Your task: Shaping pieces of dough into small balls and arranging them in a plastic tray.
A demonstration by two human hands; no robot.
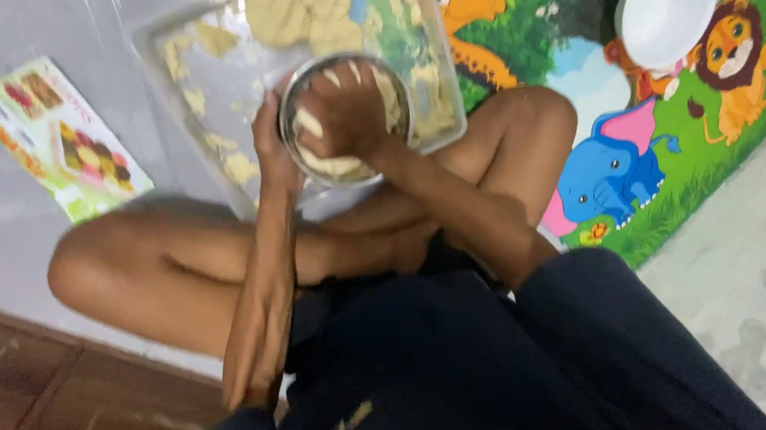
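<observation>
Dark-sleeved arms, left hand [272, 151] gripping round steel bowl [346, 119], right hand [347, 109] curled into pale dough [330, 164].

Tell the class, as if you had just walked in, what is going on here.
A person sits cross-legged on the floor. The left hand steadies a small round metal bowl while the right hand presses pale dough inside it. Behind it lies a clear plastic tray holding flattened dough rounds.
</observation>
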